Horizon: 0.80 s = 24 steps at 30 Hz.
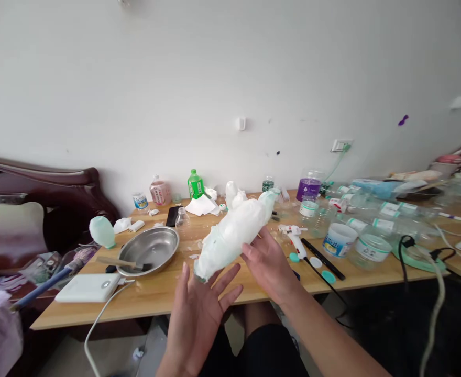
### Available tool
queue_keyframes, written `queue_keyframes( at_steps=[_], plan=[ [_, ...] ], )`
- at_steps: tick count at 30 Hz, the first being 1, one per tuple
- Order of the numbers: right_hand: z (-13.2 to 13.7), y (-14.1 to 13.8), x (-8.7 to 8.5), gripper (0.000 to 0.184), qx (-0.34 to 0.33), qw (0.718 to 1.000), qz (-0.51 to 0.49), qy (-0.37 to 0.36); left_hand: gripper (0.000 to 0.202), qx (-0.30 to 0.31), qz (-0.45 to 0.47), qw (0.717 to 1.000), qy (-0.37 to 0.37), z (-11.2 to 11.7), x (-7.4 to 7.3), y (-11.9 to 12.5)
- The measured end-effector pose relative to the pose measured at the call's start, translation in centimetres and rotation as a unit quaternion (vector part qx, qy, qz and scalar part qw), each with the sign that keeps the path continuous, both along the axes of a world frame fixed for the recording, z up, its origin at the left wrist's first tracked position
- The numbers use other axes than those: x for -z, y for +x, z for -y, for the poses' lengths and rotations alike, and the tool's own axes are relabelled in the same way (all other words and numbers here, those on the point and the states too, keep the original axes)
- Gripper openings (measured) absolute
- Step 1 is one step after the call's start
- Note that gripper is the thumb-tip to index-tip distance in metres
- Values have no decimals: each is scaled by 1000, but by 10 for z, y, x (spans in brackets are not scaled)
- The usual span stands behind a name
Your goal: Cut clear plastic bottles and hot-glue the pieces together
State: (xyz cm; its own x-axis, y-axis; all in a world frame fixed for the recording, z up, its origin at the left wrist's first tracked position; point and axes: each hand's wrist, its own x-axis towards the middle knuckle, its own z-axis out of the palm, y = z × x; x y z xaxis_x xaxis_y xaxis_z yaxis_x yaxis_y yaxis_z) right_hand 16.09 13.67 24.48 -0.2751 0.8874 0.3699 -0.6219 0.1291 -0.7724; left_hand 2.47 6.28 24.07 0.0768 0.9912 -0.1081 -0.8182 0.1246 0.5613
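Note:
A plastic bottle wrapped in white, wet-looking tissue paper [232, 233] is held tilted above the table, its upper end to the right. My right hand [267, 262] grips it from the right, with some fingers hidden behind it. Below its lower left end, my left hand [202, 303] is palm up with fingers spread; whether it touches the bottle I cannot tell. Behind stands a smaller white-wrapped shape [231, 192]. To the left, a steel basin [152, 243] has a wooden-handled brush [124, 263] lying across its rim.
On the wooden table [152, 303] are a white power bank [87, 288] with a cable, a pale green wrapped piece [102, 232] and a green bottle [195, 184]. A glue gun [296, 242], a black stick [322, 257] and several cut clear bottles [372, 248] lie to the right.

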Motion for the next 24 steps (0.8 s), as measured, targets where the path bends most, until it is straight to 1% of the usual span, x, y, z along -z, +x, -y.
queue_keyframes(
  at_steps=[2, 4, 6, 8, 10, 11, 14, 15, 17, 20, 22, 24],
  plan=[
    [13, 3, 7, 51, -6, 1000, 2, -5, 60, -17, 32, 999, 6, 15, 7, 5],
    [21, 5, 11, 49, -11, 1000, 3, -13, 53, -38, 23, 999, -3, 24, 17, 5],
    [25, 7, 14, 48, -11, 1000, 2, -21, 44, -71, -16, 997, -35, 32, 30, 0],
    [26, 9, 17, 48, -21, 999, 2, -35, 38, -127, -61, 988, -56, 39, 43, -7],
    [26, 12, 22, 46, -43, 998, -7, -54, 37, -175, -94, 979, -47, 49, 52, -14],
    [26, 13, 26, 43, -56, 996, -17, -64, 37, -185, -105, 976, -34, 53, 55, -16],
    [28, 15, 39, 36, -92, 990, -57, -86, 35, -174, -125, 977, -3, 67, 56, -17],
    [29, 16, 43, 38, -105, 988, -65, -90, 33, -165, -132, 977, 1, 70, 55, -16],
    [31, 15, 49, 48, -124, 985, -74, -95, 32, -145, -147, 978, 0, 74, 54, -13],
    [32, 15, 52, 62, -131, 984, -79, -96, 34, -120, -180, 976, -9, 74, 52, -10],
    [32, 16, 51, 65, -140, 984, -70, -80, 36, -107, -204, 973, -13, 70, 53, -12],
    [32, 20, 51, 64, -153, 985, -49, -61, 36, -91, -225, 970, -16, 66, 60, -16]
  ],
)
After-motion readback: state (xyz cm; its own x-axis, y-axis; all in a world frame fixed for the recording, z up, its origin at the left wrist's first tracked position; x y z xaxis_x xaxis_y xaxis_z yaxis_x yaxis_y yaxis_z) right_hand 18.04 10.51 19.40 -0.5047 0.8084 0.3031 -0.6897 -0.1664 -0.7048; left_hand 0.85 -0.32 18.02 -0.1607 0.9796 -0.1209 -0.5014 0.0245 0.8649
